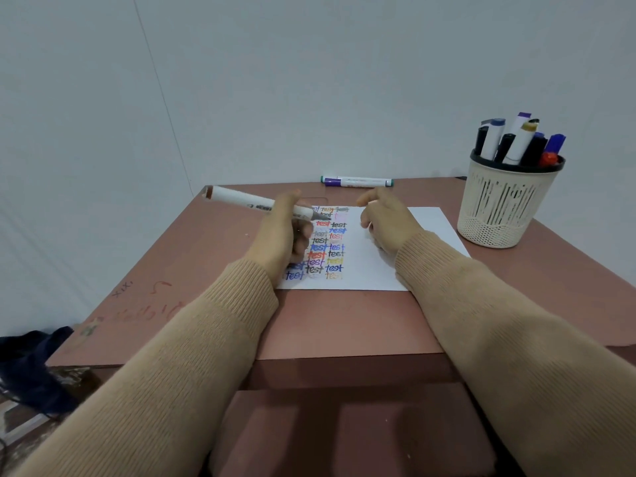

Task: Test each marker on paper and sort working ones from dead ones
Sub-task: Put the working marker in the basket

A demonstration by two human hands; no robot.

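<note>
Fingers of my left hand clamp the white marker, its nib angled down at the paper to test it. My right hand hovers loosely curled; whether it hides a cap, I cannot tell.

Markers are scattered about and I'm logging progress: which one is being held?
The white marker with the brown end, gripped by the left hand above the paper. Two others lie at the far edge of the table; the rest stand in the cup.
</note>
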